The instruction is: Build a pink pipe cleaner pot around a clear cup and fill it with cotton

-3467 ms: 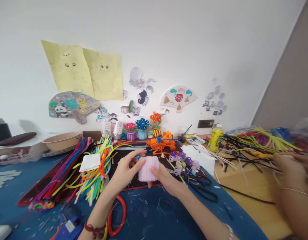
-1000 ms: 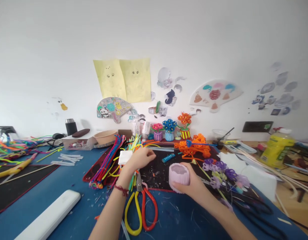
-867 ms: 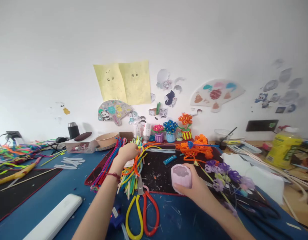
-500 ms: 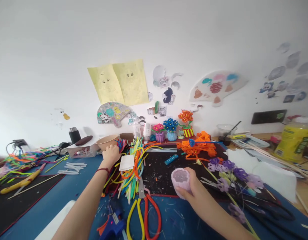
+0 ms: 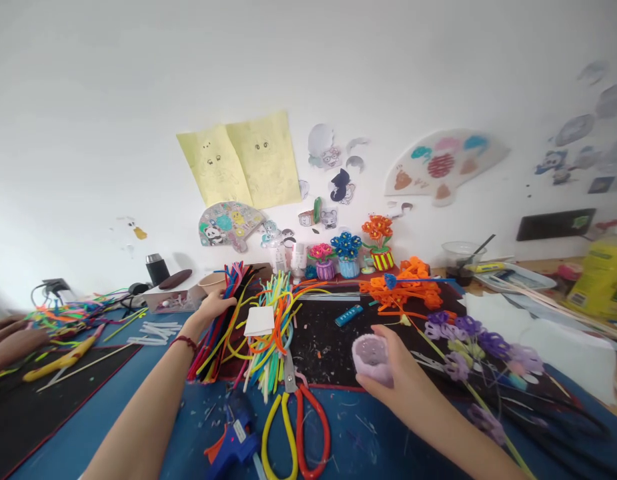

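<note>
My left hand [image 5: 215,308] is closed on the upper part of a bundle of red, blue and black pipe cleaners [image 5: 219,343], beside a tan bowl [image 5: 209,281]. My right hand [image 5: 388,370] holds a small lilac fuzzy cup [image 5: 371,360], its opening tilted toward me. Between the hands lies a pile of yellow, orange, green and white pipe cleaners [image 5: 273,360] with a white paper square [image 5: 259,321] on it. Scissors [image 5: 313,433] with one yellow and one red handle lie below the pile, next to a blue glue gun [image 5: 235,440].
Three small potted flowers [image 5: 348,257] stand by the wall. Orange pipe-cleaner pieces [image 5: 411,287] and purple flowers [image 5: 468,340] lie at right, near a yellow bottle [image 5: 601,277]. Another person's hands [image 5: 13,343] are at far left, near a yellow-handled tool [image 5: 61,361].
My left hand has moved from the bowl's rim onto the dark pipe cleaners, which now stand out more fully. The lilac cup has tipped a little. Another person's hands have come further into view.
</note>
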Demonstrator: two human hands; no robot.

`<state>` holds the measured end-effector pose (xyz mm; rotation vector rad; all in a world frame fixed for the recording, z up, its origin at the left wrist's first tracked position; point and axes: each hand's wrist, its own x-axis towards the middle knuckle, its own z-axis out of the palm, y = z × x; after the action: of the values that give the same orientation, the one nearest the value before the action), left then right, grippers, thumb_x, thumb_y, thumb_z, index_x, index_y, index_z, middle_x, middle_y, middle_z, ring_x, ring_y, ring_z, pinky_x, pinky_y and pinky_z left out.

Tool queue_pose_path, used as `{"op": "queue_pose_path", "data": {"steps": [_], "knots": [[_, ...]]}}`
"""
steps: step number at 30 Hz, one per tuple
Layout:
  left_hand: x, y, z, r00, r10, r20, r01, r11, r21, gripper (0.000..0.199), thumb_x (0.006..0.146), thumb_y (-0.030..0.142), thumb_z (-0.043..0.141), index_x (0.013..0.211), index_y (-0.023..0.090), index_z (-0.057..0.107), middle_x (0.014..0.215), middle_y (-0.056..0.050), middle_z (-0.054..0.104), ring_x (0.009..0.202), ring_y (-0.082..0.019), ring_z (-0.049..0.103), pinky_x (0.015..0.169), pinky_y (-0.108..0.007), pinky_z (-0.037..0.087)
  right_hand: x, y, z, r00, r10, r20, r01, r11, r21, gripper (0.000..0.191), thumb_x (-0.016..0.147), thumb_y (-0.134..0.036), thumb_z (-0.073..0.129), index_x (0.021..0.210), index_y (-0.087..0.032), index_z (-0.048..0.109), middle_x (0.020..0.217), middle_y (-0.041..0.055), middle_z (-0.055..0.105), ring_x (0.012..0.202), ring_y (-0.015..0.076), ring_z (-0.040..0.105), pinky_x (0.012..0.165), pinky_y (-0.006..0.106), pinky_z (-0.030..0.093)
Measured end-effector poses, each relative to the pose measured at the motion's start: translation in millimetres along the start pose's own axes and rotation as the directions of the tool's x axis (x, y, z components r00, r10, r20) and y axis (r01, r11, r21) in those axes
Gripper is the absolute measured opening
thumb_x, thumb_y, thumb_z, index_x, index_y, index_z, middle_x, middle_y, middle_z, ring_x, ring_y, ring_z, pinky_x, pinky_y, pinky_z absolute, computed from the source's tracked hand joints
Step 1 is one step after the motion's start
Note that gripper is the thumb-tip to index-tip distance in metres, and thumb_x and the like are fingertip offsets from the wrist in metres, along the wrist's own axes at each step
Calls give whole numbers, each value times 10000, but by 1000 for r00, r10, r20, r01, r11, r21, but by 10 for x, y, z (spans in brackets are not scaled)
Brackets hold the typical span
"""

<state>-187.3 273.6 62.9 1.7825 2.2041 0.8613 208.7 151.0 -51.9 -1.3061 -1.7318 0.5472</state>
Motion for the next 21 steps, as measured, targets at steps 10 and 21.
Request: {"op": "queue_pose_path", "data": {"steps": [10, 21], "knots": [[-201, 207, -288, 898, 431, -91, -422, 901, 102, 387, 921, 349, 605, 1263, 177, 549, 1260, -99, 594, 1076, -246, 615, 912, -477, 523, 450, -985, -114, 943, -276, -188, 289, 956, 44, 132, 868, -233, 534, 938, -200, 641, 842, 52, 683, 759, 195, 649, 728, 311, 513], [-776, 754, -411, 690, 713, -127, -644, 684, 342, 598, 780, 248, 610, 1366, 244, 487, 1094, -56, 680, 984, -265, 647, 823, -338, 490, 1242, -1717, 312, 953, -197, -231, 218, 974, 65, 235, 867, -352, 647, 733, -166, 699, 679, 72, 722, 667, 210, 695, 642, 278, 489]]}}
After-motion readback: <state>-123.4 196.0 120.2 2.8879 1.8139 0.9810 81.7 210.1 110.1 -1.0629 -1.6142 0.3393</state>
